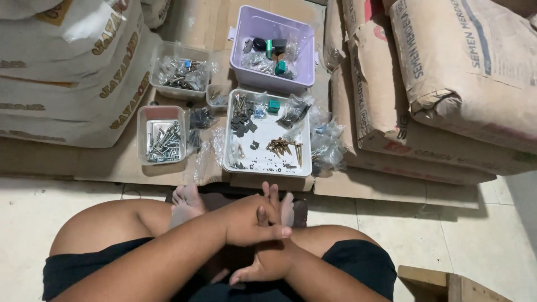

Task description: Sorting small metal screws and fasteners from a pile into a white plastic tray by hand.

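To your left: stacked white sacks point(67, 67), gold lettering. To your right: tan paper sacks point(447, 84), dark print, red patches. Clear plastic bags point(327, 148) beside white tray point(267, 168).

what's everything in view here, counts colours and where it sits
white tray: one, white, centre on the cardboard, holding brass screws and dark small parts
brass screws: a pile, brass, in the white tray
lilac tub: one, lilac, behind the tray, holding bagged parts
clear box: one, clear, left of the tub, bagged hardware inside
screw box: one, clear, far left, silver screws inside
sacks: several, tan right, pale left
cardboard: brown, flat underneath
left hand: clasped over the right, holding nothing
right hand: beneath the left hand
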